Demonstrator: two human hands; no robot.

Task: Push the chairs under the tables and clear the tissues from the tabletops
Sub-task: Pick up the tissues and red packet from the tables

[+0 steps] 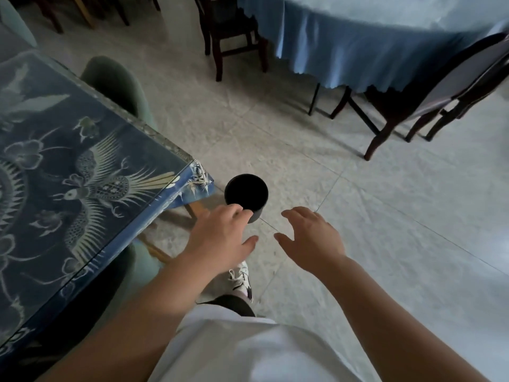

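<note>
From the head view, both hands reach forward and down over the floor. The left hand (220,238) has its fingers bent over the near rim of a black bin (246,194) that stands on the floor just beyond it, past the corner of the patterned desk (115,150). Whether those fingers truly grip the rim or only rest on it is hard to tell at this angle. The right hand (311,238) hangs beside the left, fingers spread and relaxed, holding nothing and touching nothing.

No tissue shows in either hand or on the stretch of desk in sight, so the step in hand looks like the tissue-clearing part, at the bin. A green chair (118,86) sits tucked at the desk's far side, left of the hands; another green chair (129,266) is under its near edge, just beside the left forearm.

Far ahead and to the right, a dark wooden chair (429,100) stands out from the blue-draped desk (358,45). The next move probably calls for walking over and pushing it under.
</note>
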